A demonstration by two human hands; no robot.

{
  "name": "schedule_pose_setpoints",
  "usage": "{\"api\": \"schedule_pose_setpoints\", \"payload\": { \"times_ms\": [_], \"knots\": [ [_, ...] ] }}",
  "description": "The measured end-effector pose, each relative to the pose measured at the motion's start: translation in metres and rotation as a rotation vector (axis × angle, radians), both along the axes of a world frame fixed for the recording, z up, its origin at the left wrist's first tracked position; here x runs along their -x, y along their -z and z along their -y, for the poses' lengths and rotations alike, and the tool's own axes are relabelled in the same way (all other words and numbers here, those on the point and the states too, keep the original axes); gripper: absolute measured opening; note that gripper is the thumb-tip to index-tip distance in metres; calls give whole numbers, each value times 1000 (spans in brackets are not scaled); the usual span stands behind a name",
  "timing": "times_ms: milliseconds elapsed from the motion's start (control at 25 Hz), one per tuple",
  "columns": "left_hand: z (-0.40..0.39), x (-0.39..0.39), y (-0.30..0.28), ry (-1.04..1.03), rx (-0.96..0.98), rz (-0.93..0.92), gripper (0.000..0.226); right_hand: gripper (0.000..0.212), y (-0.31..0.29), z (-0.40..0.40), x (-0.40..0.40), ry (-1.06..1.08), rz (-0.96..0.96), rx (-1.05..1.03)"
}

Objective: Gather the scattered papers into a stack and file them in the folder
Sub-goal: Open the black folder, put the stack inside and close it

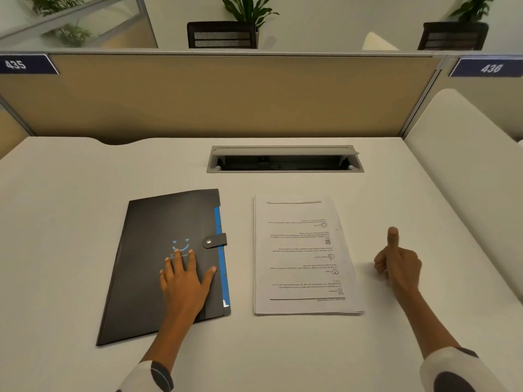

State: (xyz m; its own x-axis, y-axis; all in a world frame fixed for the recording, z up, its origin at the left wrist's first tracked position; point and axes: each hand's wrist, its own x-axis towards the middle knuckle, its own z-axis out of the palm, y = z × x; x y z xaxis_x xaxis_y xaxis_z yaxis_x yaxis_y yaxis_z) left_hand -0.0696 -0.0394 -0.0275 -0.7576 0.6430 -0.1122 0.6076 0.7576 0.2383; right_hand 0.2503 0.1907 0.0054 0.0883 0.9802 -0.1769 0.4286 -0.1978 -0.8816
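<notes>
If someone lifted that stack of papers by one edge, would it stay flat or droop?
The stack of papers looks thin and unbound, so it would probably droop. Its sheets might fan apart, since nothing clips them. On the smooth desk it would likely slide easily.

Under your left fingers (184, 261) lies a matt dark plastic folder (158, 250) with a metal snap (209, 241); beside your right fingers (380, 264), printed white paper (302, 256) on the smooth matt table (85, 179).
</notes>
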Motion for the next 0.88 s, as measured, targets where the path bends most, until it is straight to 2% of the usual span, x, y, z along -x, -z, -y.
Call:
{"api": "schedule_pose_setpoints", "payload": {
  "times_ms": [120, 320, 440, 520, 640, 720, 760, 800, 880],
  "knots": [
    [-1, 0, 0, -10, -30, 14, 73, 86, 7, 5, -11, 5, -30, 10],
    [-19, 1, -7, 13, -246, 144, 63, 64, 13, 1, -6, -50, 80, 4],
    [-32, 10, -6, 96, -134, -62, 58, 51, 19, -1, -3, -110, 188, 10],
    [-42, 20, -8, 122, -64, -120, 53, 49, 20, -4, -2, -142, 272, 32],
    [-59, 28, -13, 34, -110, 44, 39, 42, 13, -8, 9, -173, 470, -19],
    [-65, 27, -14, -48, -190, 173, 33, 23, 6, -6, 30, -198, 592, -217],
    [-66, 25, -13, -66, -221, 214, 33, 13, 4, -2, 46, -254, 574, -314],
    [-65, 24, -12, -76, -251, 246, 32, 13, 2, 4, 66, -350, 534, -369],
    [-61, 23, -10, -85, -308, 311, 32, 25, 3, 23, 108, -610, 456, -403]
  ]
}}
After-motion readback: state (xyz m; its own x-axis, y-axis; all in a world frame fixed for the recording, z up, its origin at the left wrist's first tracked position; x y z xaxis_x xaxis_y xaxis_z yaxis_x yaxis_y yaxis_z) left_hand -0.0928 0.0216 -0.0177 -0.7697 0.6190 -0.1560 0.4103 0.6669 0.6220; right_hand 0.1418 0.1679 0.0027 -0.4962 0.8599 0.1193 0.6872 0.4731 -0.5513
